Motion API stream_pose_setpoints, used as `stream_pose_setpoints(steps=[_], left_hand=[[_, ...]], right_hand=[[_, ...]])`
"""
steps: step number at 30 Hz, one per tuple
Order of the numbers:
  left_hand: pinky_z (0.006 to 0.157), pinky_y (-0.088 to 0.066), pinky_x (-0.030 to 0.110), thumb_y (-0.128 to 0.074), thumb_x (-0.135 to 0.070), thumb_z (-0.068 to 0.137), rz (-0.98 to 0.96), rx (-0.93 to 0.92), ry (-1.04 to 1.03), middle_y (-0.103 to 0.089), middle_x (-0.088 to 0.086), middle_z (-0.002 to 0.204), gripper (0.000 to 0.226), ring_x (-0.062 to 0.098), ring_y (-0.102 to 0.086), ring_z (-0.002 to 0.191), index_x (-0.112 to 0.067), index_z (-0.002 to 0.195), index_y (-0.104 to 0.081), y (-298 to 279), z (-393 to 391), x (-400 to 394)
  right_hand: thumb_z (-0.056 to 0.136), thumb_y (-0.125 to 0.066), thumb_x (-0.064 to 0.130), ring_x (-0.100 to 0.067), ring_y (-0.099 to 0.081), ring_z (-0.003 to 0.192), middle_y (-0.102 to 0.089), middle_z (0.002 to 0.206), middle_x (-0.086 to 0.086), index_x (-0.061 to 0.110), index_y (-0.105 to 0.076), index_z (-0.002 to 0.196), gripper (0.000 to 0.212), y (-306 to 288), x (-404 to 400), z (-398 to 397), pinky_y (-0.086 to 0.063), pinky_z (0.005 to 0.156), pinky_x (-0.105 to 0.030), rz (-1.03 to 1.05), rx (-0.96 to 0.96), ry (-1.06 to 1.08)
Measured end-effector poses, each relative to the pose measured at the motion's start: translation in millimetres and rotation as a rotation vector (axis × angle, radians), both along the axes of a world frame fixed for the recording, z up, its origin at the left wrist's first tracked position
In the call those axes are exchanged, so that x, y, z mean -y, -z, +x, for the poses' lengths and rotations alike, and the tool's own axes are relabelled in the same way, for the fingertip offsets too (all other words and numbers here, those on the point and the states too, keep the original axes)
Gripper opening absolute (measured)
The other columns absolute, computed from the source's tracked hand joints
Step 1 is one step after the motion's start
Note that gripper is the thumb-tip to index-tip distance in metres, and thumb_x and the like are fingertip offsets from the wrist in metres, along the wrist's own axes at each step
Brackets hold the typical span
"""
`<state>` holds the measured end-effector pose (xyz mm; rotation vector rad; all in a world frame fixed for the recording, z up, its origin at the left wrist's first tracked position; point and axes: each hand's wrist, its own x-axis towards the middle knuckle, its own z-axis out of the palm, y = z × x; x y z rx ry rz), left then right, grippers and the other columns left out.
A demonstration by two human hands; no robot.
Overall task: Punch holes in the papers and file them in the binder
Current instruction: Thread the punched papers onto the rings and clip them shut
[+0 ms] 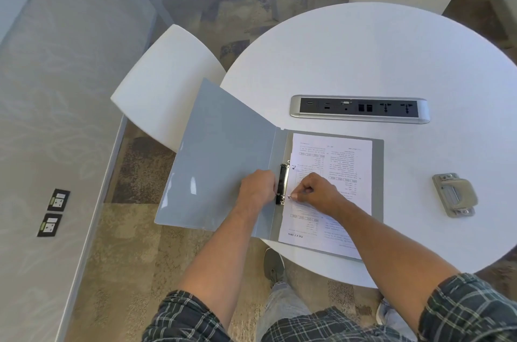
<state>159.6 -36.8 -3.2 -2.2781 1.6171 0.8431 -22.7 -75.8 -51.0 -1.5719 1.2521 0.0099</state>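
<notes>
The left hand [257,187] braces the ring mechanism [284,183] of the open binder [223,162]; the right hand [314,192] pinches a ring prong over the papers [347,162], likely seating them. The hole punch [454,194] sits right.

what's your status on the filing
Left hand on ring clip, right hand pinching papers. Binder open. Punch aside.

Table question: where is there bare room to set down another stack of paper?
Beyond the socket strip and between binder and hole punch the table lies bare. It is crowded at the rings.
</notes>
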Motion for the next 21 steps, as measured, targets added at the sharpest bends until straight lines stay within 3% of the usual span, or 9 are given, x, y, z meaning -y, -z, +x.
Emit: stream_pose_setpoints(steps=[7, 11, 15, 21], left_hand=[[0.076, -0.056, 0.034, -0.059, -0.008, 0.090, 0.056, -0.043, 0.078, -0.074, 0.007, 0.095, 0.017, 0.032, -0.070, 0.091, -0.015, 0.093, -0.075, 2.0, -0.6, -4.2], [0.072, -0.056, 0.032, -0.057, -0.004, 0.085, 0.041, -0.113, -0.037, -0.075, 0.008, 0.089, 0.021, 0.030, -0.071, 0.087, -0.013, 0.086, -0.076, 1.8, -2.9, -9.7], [0.064, -0.057, 0.034, -0.055, 0.000, 0.077, 0.013, -0.167, -0.194, -0.068, 0.004, 0.069, 0.018, 0.026, -0.061, 0.066, -0.007, 0.070, -0.069, 9.5, -7.8, -22.0], [0.065, -0.056, 0.032, -0.059, -0.001, 0.085, -0.039, -0.203, -0.281, -0.071, 0.004, 0.071, 0.023, 0.026, -0.069, 0.073, -0.013, 0.068, -0.069, 13.1, -10.7, -25.9]], right_hand=[[0.079, -0.090, 0.035, -0.020, -0.070, 0.092, -0.076, 0.090, 0.004, 0.027, -0.070, 0.062, 0.027, -4.4, 2.3, 0.3, -0.052, 0.097, -0.047, 0.035, -0.003, 0.002], [0.078, -0.090, 0.037, -0.021, -0.070, 0.090, -0.075, 0.091, 0.003, 0.029, -0.069, 0.061, 0.029, -4.5, 3.4, 0.1, -0.050, 0.096, -0.046, 0.032, -0.009, -0.005], [0.078, -0.089, 0.039, -0.025, -0.069, 0.089, -0.077, 0.090, 0.002, 0.029, -0.069, 0.063, 0.028, -2.5, 4.7, -0.5, -0.050, 0.095, -0.046, 0.024, -0.023, -0.032], [0.079, -0.089, 0.040, -0.023, -0.068, 0.091, -0.075, 0.093, 0.003, 0.028, -0.068, 0.063, 0.028, -0.8, 5.1, -0.7, -0.047, 0.096, -0.045, -0.005, -0.024, -0.050]])
